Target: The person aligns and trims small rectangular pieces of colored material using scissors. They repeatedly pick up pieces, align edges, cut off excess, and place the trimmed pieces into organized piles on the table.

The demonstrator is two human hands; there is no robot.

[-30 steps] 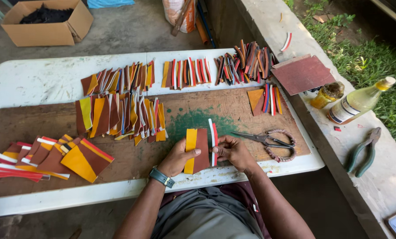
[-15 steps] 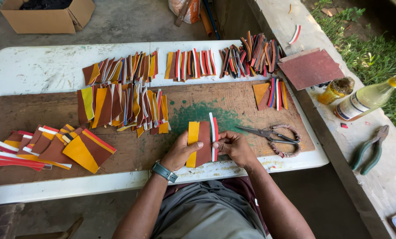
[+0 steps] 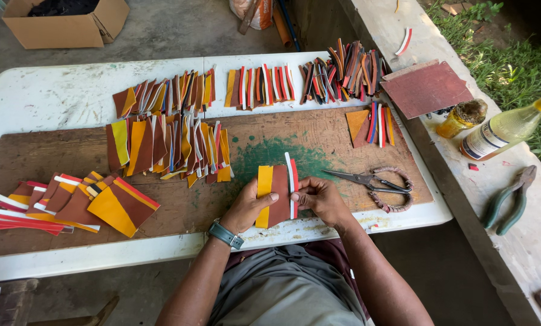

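My left hand (image 3: 250, 207) presses flat on a brown sheet piece (image 3: 279, 187) with a yellow strip (image 3: 264, 181) along its left side, near the table's front edge. My right hand (image 3: 320, 197) pinches a white and a red strip (image 3: 291, 178) at the piece's right edge. A watch sits on my left wrist. The piece lies on a brown board (image 3: 41, 157) with a green paint stain (image 3: 270, 154).
Scissors (image 3: 373, 184) lie just right of my right hand. Rows of coloured striped pieces (image 3: 167, 142) cover the board and white table (image 3: 47, 90); more pieces (image 3: 83, 202) lie at the left. On the right ledge are a bottle (image 3: 506, 130), a jar (image 3: 460, 118), pliers (image 3: 512, 196) and a red sheet (image 3: 426, 89). A cardboard box (image 3: 71, 24) sits on the floor.
Both hands stay on the brown piece; the fingers have shifted slightly along the white and red strips. The head view has moved a little.
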